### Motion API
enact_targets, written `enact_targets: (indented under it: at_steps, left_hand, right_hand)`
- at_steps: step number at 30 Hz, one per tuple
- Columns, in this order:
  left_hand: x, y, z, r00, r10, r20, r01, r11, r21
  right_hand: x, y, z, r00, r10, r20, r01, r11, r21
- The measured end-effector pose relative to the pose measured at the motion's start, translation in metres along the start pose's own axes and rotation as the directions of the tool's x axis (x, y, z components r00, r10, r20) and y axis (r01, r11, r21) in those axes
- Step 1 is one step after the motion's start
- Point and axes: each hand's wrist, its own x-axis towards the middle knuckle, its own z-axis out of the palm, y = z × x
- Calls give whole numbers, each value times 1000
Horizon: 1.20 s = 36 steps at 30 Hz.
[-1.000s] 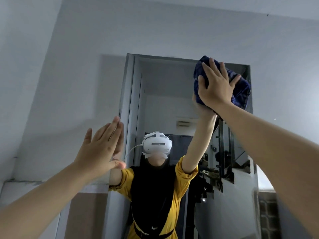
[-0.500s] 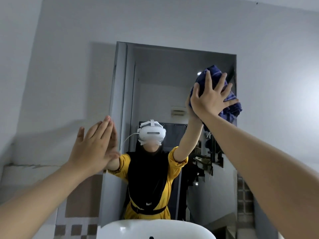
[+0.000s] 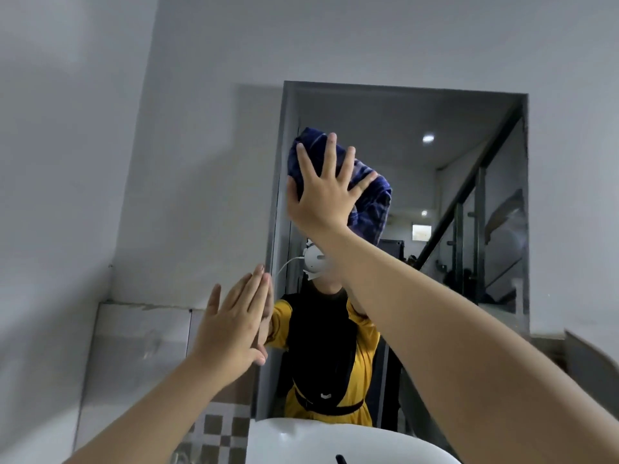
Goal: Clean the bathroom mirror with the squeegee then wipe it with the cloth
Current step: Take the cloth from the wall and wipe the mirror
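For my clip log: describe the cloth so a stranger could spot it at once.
On the grey wall above the white basin hangs a mirror. Against its upper left glass, the right hand presses a bunched cloth. It is dark blue with paler stripes, the only blue thing.

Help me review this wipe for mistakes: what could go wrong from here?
1. The right hand presses the cloth on the mirror with flat, spread fingers rather than gripping it. The bunched cloth could slip and drop into the sink below.
2. The left hand lies flat at the mirror's left edge and may leave fingerprints on the glass.
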Motion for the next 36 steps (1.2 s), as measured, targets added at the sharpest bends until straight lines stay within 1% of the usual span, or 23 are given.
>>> enact_targets:
  at_steps: [3,7,9,11,13,15,17,19,23,26,28,31,32,34,36]
  left_hand:
    - [0,1,7,999,-14,-41,13,1000,-16]
    - [0,0,8,996,-18,-84,16,1000,-23]
    - [1,0,8,995,-12,-96,10,1000,-23]
    - [0,-1,8,993,-10,-121,6,999,-32]
    - [-2,-3,7,990,-6,-140,-2,998,-57]
    - [-2,-3,6,989,0,-151,-21,990,-139]
    - [-2,0,3,995,-6,-99,-16,975,-222]
    - [-3,2,1,997,-16,-77,-4,968,-249]
    - [-2,4,2,993,-25,-113,4,983,-186]
    - [-3,10,0,988,-49,-146,37,996,-85]
    - [-6,14,-2,986,-65,-151,58,997,-52]
    - [-16,25,2,954,-72,-292,39,993,-116]
    - [-22,28,6,948,-66,-312,30,992,-119]
    - [-35,33,17,957,-55,-283,25,994,-111]
    - [-46,35,26,981,-52,-184,29,991,-128]
  right_hand:
    - [-8,-21,13,988,-155,14,156,988,-17]
    - [-15,-9,15,941,-338,29,339,939,-53]
    - [-18,8,10,916,-399,44,402,912,-88]
    - [-21,29,3,914,-403,52,406,907,-114]
    - [-23,54,-5,932,-359,54,363,922,-133]
    - [-26,84,-17,953,-299,43,302,940,-157]
    - [-28,116,-30,973,-229,22,230,958,-173]
    - [-31,148,-42,989,-145,-5,142,971,-192]
    - [-40,203,-63,997,57,-47,-65,975,-211]
    - [-50,231,-72,983,176,-55,-184,962,-200]
    - [-59,239,-74,968,245,-56,-251,951,-179]
    - [-74,235,-70,939,338,-68,-344,927,-148]
    - [-79,231,-68,930,360,-72,-367,920,-138]
    - [-89,219,-61,918,390,-77,-397,910,-123]
    - [-99,206,-54,910,405,-86,-413,905,-100]
